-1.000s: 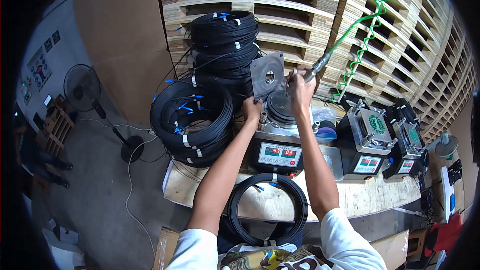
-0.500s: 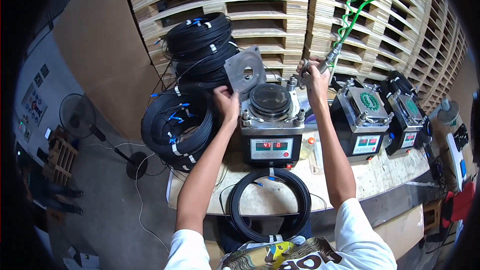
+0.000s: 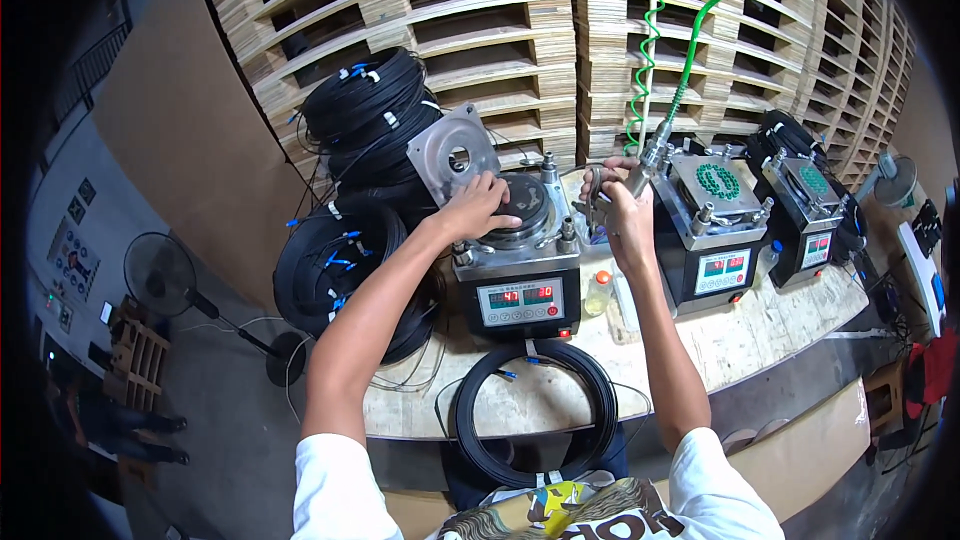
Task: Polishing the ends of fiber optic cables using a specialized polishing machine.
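Black boxy machine (image 3: pixel 520 302) with a metal top stands on the pale wooden bench (image 3: pixel 770 325), ahead of the person and between the two forearms. At the left rear of that top, a square metal plate (image 3: pixel 432 152) with a round hole is tipped up on edge. Smaller is the dark round disc (image 3: pixel 528 195) set on the machine's top, showing no long axis. It lies beneath and just right of the left hand (image 3: pixel 472 210), the nearer one, whose thumb stands apart from its fingers over the disc's left part, seemingly touching it but clamped on nothing. Well apart, to the disc's right, the right hand (image 3: pixel 630 210) has its fingers wrapped around a metal air gun (image 3: pixel 654 158), whose long axis slopes up and rightward to a green hose (image 3: pixel 684 72).
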A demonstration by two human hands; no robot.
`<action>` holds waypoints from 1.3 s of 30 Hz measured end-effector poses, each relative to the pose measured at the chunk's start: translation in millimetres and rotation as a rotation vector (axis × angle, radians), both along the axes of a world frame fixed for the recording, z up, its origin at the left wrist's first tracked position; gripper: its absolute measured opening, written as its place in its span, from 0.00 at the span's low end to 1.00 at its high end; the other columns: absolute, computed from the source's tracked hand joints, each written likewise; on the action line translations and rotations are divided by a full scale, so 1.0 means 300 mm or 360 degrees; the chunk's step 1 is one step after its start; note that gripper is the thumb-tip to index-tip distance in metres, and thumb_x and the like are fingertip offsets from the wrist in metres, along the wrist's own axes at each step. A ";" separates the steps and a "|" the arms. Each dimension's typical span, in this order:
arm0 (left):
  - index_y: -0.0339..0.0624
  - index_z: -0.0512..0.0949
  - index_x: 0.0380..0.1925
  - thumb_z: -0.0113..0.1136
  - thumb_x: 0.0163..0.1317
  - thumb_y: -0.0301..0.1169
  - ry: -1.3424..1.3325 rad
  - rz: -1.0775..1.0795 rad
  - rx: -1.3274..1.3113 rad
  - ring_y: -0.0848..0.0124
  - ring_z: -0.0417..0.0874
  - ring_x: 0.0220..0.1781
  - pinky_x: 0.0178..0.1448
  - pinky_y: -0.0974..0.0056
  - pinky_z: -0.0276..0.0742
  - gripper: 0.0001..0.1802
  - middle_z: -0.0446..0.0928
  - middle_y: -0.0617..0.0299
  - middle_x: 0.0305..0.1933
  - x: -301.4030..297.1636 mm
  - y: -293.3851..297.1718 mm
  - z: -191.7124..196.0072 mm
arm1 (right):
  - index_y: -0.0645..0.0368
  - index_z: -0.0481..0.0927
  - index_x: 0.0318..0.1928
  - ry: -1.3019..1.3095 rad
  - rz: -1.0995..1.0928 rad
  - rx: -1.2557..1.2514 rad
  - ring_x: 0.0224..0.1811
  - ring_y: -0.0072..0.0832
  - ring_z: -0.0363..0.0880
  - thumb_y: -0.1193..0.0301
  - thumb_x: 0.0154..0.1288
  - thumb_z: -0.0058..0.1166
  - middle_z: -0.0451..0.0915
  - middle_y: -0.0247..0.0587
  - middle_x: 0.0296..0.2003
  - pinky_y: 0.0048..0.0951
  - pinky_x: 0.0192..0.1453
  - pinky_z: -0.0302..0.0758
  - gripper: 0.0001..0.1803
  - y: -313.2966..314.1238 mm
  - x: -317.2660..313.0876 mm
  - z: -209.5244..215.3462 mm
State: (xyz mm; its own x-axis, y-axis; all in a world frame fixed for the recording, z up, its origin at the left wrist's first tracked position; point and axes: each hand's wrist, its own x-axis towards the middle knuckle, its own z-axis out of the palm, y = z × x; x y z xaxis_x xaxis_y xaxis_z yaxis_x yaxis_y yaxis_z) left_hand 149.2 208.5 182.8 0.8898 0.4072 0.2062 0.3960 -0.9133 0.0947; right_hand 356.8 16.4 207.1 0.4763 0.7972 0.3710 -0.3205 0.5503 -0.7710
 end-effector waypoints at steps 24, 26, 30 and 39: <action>0.46 0.73 0.66 0.56 0.68 0.20 -0.1183 0.0385 -0.0015 0.49 0.82 0.43 0.47 0.52 0.78 0.26 0.76 0.45 0.46 -0.019 -0.202 0.039 | 0.64 0.68 0.53 -0.0043 -0.0010 -0.0051 0.34 0.27 0.81 0.80 0.66 0.44 0.80 0.45 0.37 0.29 0.41 0.82 0.15 0.116 -0.101 -0.037; 0.36 0.75 0.63 0.55 0.69 0.23 -0.1353 0.0485 0.0002 0.50 0.80 0.39 0.47 0.53 0.77 0.22 0.74 0.44 0.42 -0.031 -0.185 0.016 | 0.63 0.69 0.52 -0.0128 0.0009 -0.0023 0.33 0.25 0.80 0.80 0.66 0.44 0.79 0.43 0.36 0.29 0.40 0.82 0.13 0.146 -0.143 -0.051; 0.34 0.80 0.55 0.53 0.72 0.28 -0.1315 0.0602 0.0044 0.49 0.82 0.39 0.45 0.52 0.78 0.16 0.75 0.45 0.41 -0.022 -0.195 -0.003 | 0.64 0.71 0.50 -0.0137 0.0003 -0.0045 0.33 0.22 0.79 0.82 0.67 0.45 0.79 0.39 0.34 0.25 0.39 0.78 0.12 0.187 -0.218 -0.109; 0.33 0.80 0.53 0.56 0.70 0.29 -0.1313 0.0695 0.0170 0.46 0.83 0.38 0.40 0.50 0.80 0.16 0.76 0.44 0.42 -0.013 -0.203 -0.022 | 0.63 0.70 0.49 -0.0142 -0.0186 -0.0012 0.32 0.22 0.78 0.84 0.65 0.46 0.79 0.38 0.34 0.24 0.36 0.76 0.12 0.294 -0.332 -0.171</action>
